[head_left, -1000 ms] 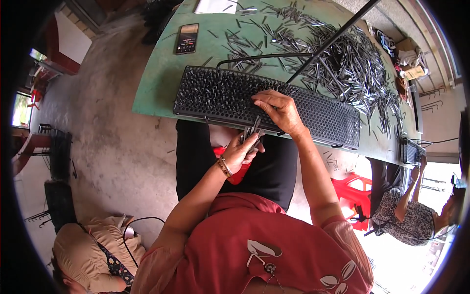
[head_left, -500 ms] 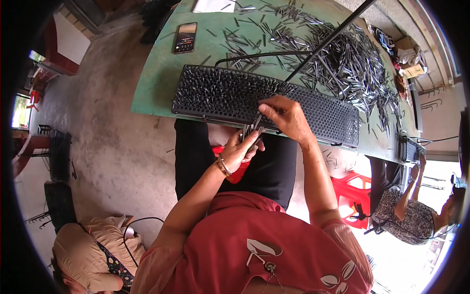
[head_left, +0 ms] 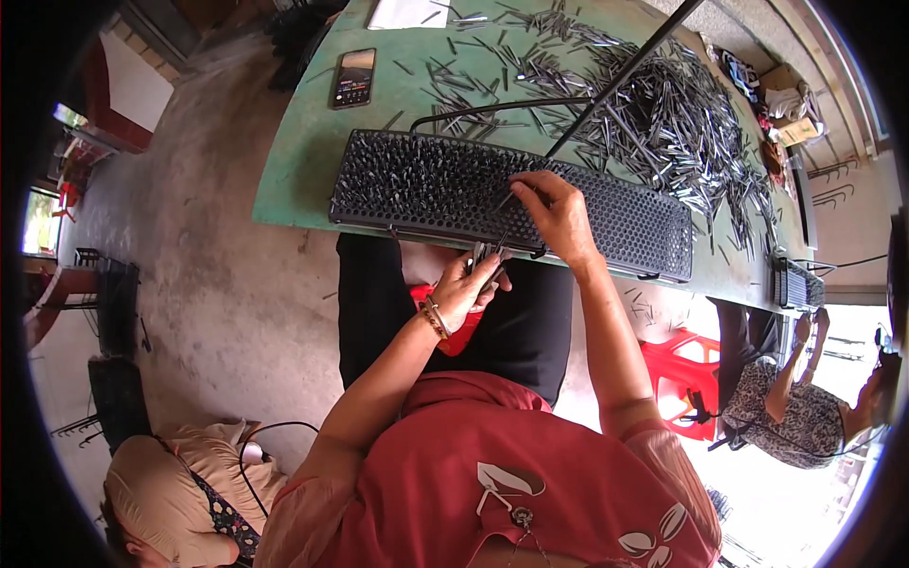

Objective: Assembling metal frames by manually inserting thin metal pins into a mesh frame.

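A long black perforated rack (head_left: 636,233) lies along the near edge of the green table. Thin dark sticks (head_left: 407,170) stand upright in its holes on the left part, while the holes on the right show bare. Below the rack's front edge, my left hand (head_left: 460,295) is closed round a bundle of similar thin dark sticks (head_left: 486,256). My right hand (head_left: 561,223) is over the middle of the rack, thumb and forefinger pinched on one thin dark stick (head_left: 505,201) at the border of the filled holes.
A large heap of loose sticks (head_left: 677,118) covers the table's back right. A phone (head_left: 354,79) and a white sheet (head_left: 409,13) lie at the back left. A black rod (head_left: 630,74) slants over the heap. Another person (head_left: 791,407) works at the far right; one more (head_left: 180,492) is at lower left.
My right hand has moved slightly up and away from the bundle, to the rack's holes, with a stick in its pinch. My left hand stays nearly in place.
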A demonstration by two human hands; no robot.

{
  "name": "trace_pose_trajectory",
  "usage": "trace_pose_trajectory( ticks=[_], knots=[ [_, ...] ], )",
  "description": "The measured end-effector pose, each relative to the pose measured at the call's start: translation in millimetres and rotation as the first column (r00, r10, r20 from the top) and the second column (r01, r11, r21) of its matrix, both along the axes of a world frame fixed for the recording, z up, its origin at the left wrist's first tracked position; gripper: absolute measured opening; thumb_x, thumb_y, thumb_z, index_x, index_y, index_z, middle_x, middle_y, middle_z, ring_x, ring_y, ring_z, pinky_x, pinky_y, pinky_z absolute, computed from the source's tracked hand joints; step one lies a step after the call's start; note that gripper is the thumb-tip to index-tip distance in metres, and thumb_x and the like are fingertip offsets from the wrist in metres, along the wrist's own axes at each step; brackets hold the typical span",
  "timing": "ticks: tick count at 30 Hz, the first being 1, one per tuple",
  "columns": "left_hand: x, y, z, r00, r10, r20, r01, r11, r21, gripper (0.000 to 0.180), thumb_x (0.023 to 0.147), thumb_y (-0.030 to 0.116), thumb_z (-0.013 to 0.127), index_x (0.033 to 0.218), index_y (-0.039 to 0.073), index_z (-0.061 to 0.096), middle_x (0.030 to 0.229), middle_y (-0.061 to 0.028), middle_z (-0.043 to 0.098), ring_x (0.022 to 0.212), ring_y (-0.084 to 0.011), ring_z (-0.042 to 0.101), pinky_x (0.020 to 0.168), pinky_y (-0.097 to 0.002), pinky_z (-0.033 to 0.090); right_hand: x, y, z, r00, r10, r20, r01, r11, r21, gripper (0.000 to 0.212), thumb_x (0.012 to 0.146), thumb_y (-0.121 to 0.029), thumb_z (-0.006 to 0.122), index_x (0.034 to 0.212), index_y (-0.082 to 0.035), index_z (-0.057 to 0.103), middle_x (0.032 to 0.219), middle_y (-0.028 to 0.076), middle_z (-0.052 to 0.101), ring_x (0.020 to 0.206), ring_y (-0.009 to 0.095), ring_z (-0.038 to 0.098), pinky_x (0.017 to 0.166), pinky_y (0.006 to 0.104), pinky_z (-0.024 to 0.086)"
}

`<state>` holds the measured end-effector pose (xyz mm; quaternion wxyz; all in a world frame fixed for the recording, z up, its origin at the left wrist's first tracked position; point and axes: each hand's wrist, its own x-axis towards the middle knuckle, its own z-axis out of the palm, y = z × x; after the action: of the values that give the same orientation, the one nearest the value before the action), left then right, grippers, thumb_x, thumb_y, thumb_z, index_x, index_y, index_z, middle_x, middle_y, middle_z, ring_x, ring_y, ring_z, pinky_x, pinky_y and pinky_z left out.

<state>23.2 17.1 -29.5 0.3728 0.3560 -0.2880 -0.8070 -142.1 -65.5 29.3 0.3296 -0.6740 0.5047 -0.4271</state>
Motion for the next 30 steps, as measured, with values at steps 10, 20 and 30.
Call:
trace_pose_trajectory(
  ticks=[10, 20, 30],
  knots=[
    [0, 3, 0, 0.999, 0.016, -0.039, -0.014, 0.999, 0.037, 0.029, 0.095, 0.030, 0.048, 0.112, 0.008, 0.055, 0.076, -0.0027, 0.060, 0.047, -0.0020, 0.038, 0.039, -0.0150, 0.026, 2, 2, 2, 0.990, 0.013, -0.143, -0.043, 0.977, -0.210, 0.016, 0.084, -0.004, 0.060, 0.098, 0.000, 0.064, 0.091, 0.012, 0.063, 0.078, 0.022, 0.063, 0.066, 0.0279, 0.048],
    [1, 2, 4, 0.997, 0.029, -0.070, -0.024, 0.997, 0.071, 0.028, 0.095, 0.028, 0.047, 0.112, 0.008, 0.055, 0.075, -0.0031, 0.060, 0.048, -0.0023, 0.040, 0.039, -0.0151, 0.027, 3, 7, -6, 0.927, 0.074, -0.366, -0.200, 0.927, -0.317, 0.021, 0.081, -0.004, 0.062, 0.101, -0.002, 0.064, 0.094, 0.012, 0.060, 0.080, 0.030, 0.061, 0.071, 0.0346, 0.049],
    [0, 2, 13, 0.995, 0.008, -0.103, -0.013, 0.998, -0.054, 0.024, 0.094, 0.027, 0.051, 0.111, 0.010, 0.053, 0.078, -0.0047, 0.058, 0.050, -0.0025, 0.039, 0.040, -0.0157, 0.028, 1, 27, 7, 0.978, 0.164, -0.126, -0.153, 0.984, 0.093, 0.023, 0.081, -0.020, 0.069, 0.091, 0.000, 0.068, 0.077, 0.010, 0.063, 0.063, 0.019, 0.060, 0.061, 0.0286, 0.048]
  ],
)
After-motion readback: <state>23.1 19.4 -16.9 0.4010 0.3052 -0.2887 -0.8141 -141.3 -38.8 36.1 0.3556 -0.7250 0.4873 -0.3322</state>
